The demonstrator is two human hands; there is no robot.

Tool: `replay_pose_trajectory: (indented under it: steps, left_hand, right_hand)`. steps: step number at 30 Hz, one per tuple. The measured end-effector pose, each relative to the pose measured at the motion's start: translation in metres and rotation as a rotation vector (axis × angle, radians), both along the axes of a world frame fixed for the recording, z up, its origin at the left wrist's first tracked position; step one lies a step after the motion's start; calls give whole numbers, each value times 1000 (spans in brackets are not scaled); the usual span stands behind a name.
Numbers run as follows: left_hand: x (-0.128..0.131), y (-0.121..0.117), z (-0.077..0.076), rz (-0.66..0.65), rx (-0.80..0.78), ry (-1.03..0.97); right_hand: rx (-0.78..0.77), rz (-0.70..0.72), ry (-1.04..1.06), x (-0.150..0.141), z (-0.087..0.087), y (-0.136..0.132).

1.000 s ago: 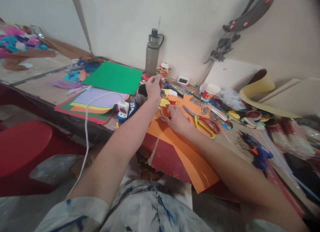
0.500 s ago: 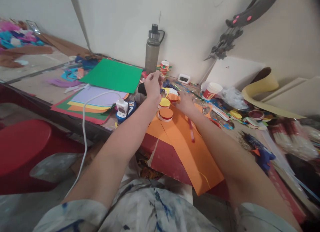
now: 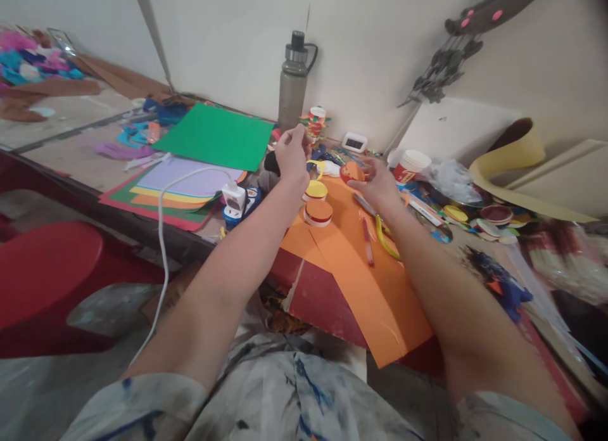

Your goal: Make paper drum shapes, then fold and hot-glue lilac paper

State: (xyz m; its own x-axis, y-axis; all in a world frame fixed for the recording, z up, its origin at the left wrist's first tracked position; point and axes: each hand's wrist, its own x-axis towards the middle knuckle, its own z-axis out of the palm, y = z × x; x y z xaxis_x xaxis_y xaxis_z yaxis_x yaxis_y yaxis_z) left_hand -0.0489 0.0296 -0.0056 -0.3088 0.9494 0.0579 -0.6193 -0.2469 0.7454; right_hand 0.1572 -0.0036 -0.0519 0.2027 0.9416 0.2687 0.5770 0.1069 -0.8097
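My left hand (image 3: 292, 152) is raised above the back of the table, fingertips pinched together; whatever may be between them is hidden. To its right, my right hand (image 3: 379, 185) has its thumb and fingers around the edge of an orange round piece (image 3: 350, 172). Between and below the hands stand a yellow-topped round piece (image 3: 315, 190) and an orange-topped one (image 3: 318, 211) with a red and white side. They rest by orange paper sheets (image 3: 380, 295). A red pen (image 3: 368, 241) and yellow-handled pliers (image 3: 387, 238) lie on the paper under my right wrist.
A grey bottle (image 3: 292, 86) stands against the wall. Left are a green sheet (image 3: 213, 137), stacked coloured paper and a white charger (image 3: 234, 200) with its cable. Right are a paper cup (image 3: 411, 166), a plastic bag (image 3: 451, 180) and scraps. A red stool (image 3: 52, 276) stands lower left.
My right hand has risen slightly and shifted right, with the orange round piece now at its fingertips. The pliers have come into sight beneath the wrist. My left hand keeps its pinch.
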Motion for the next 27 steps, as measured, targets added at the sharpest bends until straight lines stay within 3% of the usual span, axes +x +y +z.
replay_pose_trajectory:
  steps: [6,12,22,24,27]
  left_hand:
    - [2,-1,3,-12,5,-23]
    - [5,0,2,-20,-3,-13]
    - [-3,-9,8,32,66,35]
    - [1,-12,7,7,93,51]
    - [5,-16,10,-10,136,100]
  right_hand:
    - [39,-41,264,32,5,-30]
    - [-27,71,356,28,-2,-63]
    - [55,-5,308,17,16,-77]
    - [140,-8,446,18,24,-78]
    - [393,-21,705,35,41,-78]
